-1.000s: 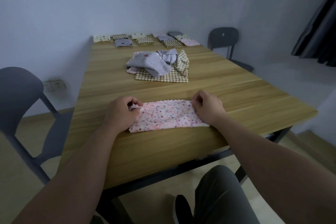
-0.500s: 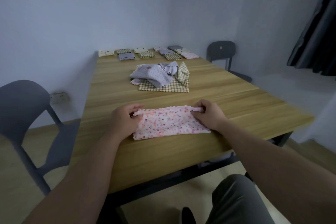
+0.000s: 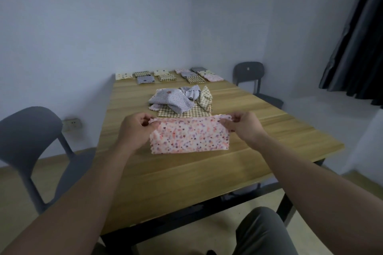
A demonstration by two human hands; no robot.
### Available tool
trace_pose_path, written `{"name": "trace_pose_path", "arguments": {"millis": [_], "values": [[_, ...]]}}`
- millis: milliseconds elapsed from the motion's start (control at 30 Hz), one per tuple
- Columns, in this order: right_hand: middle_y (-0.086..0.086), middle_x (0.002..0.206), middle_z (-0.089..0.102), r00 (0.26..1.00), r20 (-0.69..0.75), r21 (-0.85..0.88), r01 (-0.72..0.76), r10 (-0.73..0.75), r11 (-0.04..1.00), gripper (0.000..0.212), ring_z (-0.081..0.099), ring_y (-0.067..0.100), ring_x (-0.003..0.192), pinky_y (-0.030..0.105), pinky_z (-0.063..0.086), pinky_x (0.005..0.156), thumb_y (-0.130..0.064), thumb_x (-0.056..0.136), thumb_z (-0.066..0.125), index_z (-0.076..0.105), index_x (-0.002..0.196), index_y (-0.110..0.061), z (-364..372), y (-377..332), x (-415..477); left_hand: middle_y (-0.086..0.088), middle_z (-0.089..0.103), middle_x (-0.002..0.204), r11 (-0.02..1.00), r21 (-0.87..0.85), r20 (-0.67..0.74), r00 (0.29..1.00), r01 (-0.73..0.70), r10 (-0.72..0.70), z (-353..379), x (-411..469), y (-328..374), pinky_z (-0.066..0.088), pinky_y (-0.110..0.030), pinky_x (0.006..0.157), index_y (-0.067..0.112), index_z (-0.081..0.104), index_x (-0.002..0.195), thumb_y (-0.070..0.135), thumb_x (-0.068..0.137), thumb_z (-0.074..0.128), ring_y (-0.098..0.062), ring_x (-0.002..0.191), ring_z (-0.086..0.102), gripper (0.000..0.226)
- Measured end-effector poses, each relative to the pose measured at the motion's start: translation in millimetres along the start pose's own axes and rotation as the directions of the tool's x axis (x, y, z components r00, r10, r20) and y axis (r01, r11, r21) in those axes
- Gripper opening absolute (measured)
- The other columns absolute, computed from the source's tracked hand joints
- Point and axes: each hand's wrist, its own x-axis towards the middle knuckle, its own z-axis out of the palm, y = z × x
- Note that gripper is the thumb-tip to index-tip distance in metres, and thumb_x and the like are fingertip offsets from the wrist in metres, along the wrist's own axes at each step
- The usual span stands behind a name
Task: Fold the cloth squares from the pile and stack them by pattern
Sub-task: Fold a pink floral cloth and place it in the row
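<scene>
The left hand [image 3: 135, 128] and right hand [image 3: 245, 126] each pinched a top corner of the pink floral cloth [image 3: 189, 138], its long axis spanning sideways between both grips above the desk [image 3: 186, 176].

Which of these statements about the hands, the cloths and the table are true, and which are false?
1. The left hand and the right hand pinch the top corners of the pink spotted cloth. True.
2. This cloth lies flat on the light wooden table. False: the hands hold its top edge up.
3. The loose pile of grey and checked cloths lies on the floor. False: it lies on the table.
4. Along the table's far edge sit small folded cloths. True.
</scene>
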Motion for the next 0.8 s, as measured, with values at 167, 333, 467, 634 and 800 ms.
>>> {"name": "trace_pose_path", "arguments": {"millis": [167, 333, 467, 634, 800], "values": [[0.006, 0.081, 0.077, 0.999, -0.009, -0.027, 0.046, -0.047, 0.999, 0.022, 0.072, 0.029, 0.079, 0.049, 0.059, 0.078, -0.035, 0.091, 0.075, 0.079, 0.086, -0.014, -13, -7, 0, -0.004, 0.072, 0.087, 0.999, -0.048, 0.066, 0.998, 0.010, -0.007, -9, 8, 8, 0.055, -0.030, 0.058, 0.028, 0.073, 0.085, 0.008, 0.085, 0.080, -0.016, 0.060, 0.065, 0.021], [0.018, 0.083, 0.072, 0.996, 0.023, -0.106, 0.085, -0.083, 0.991, 0.044, 0.066, 0.023, 0.071, 0.052, 0.059, 0.077, -0.044, 0.095, 0.067, 0.073, 0.085, -0.001, -18, -11, 0, -0.009, 0.077, 0.082, 0.991, -0.134, 0.144, 0.990, 0.021, -0.002, -10, 6, 17, 0.064, -0.039, 0.073, 0.007, 0.075, 0.107, 0.016, 0.091, 0.075, -0.026, 0.068, 0.075, 0.018], [0.012, 0.081, 0.074, 0.991, 0.088, -0.172, 0.119, -0.105, 0.978, 0.047, 0.071, 0.029, 0.078, 0.052, 0.060, 0.078, -0.046, 0.098, 0.062, 0.071, 0.084, -0.003, -21, -14, -3, -0.008, 0.077, 0.080, 0.994, -0.107, 0.164, 0.987, 0.011, 0.007, -10, 4, 17, 0.063, -0.048, 0.077, 0.011, 0.077, 0.102, 0.021, 0.093, 0.073, -0.029, 0.066, 0.075, 0.014], [0.014, 0.085, 0.074, 0.988, 0.130, -0.128, 0.097, -0.080, 0.987, 0.050, 0.073, 0.030, 0.083, 0.043, 0.063, 0.077, -0.045, 0.100, 0.058, 0.068, 0.087, 0.002, -21, -17, -5, -0.008, 0.076, 0.075, 0.998, -0.067, 0.186, 0.982, -0.003, 0.016, -13, 3, 16, 0.063, -0.045, 0.073, 0.011, 0.074, 0.103, 0.024, 0.095, 0.070, -0.027, 0.064, 0.075, 0.015], [0.009, 0.093, 0.076, 0.990, 0.123, -0.039, 0.067, -0.061, 0.997, 0.018, 0.071, 0.020, 0.082, 0.029, 0.061, 0.068, -0.026, 0.098, 0.067, 0.076, 0.094, -0.011, -23, -19, -8, -0.011, 0.074, 0.076, 0.998, -0.062, 0.184, 0.983, -0.001, 0.012, -15, 0, 18, 0.056, -0.029, 0.052, 0.013, 0.068, 0.099, 0.018, 0.097, 0.068, -0.021, 0.052, 0.066, 0.006]]}}
